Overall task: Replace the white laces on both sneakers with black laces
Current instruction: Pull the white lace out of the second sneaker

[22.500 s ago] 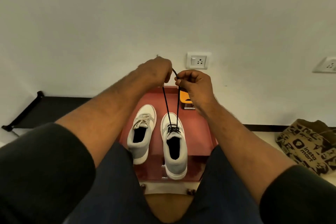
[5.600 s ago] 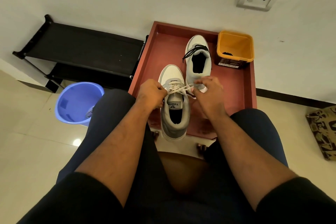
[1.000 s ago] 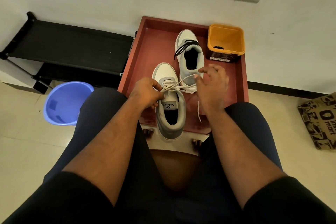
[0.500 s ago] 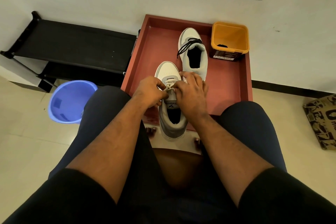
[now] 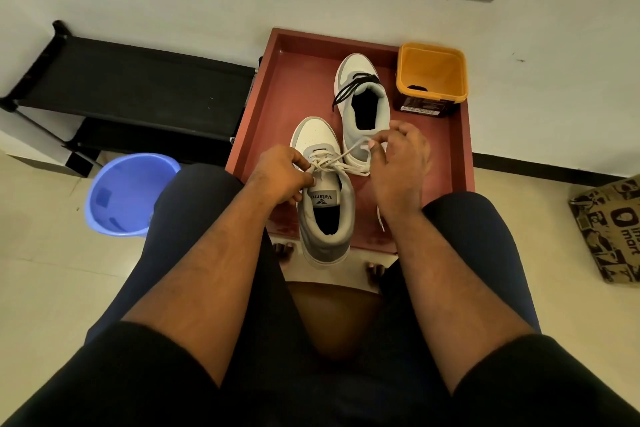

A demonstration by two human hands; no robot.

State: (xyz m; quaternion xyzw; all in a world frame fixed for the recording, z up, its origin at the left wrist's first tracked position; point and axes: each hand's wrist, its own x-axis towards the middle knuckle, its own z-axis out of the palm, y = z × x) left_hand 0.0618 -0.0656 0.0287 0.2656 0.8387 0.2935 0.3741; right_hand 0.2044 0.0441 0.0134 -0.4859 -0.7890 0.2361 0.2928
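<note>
Two sneakers sit on a red tray (image 5: 277, 87) in the head view. At the frame's six o'clock, the near sneaker (image 5: 323, 204) carries a white lace (image 5: 341, 163). The left hand (image 5: 280, 175) curls its fingers on the lace at the tongue, while the right hand (image 5: 398, 163) pinches a strand drawn out toward three o'clock. The far sneaker (image 5: 363, 100), at twelve o'clock, wears a black lace (image 5: 351, 85). An orange tub (image 5: 431, 80) beside it holds something dark, possibly another lace. A blue bucket (image 5: 128, 194) stands at nine o'clock.
</note>
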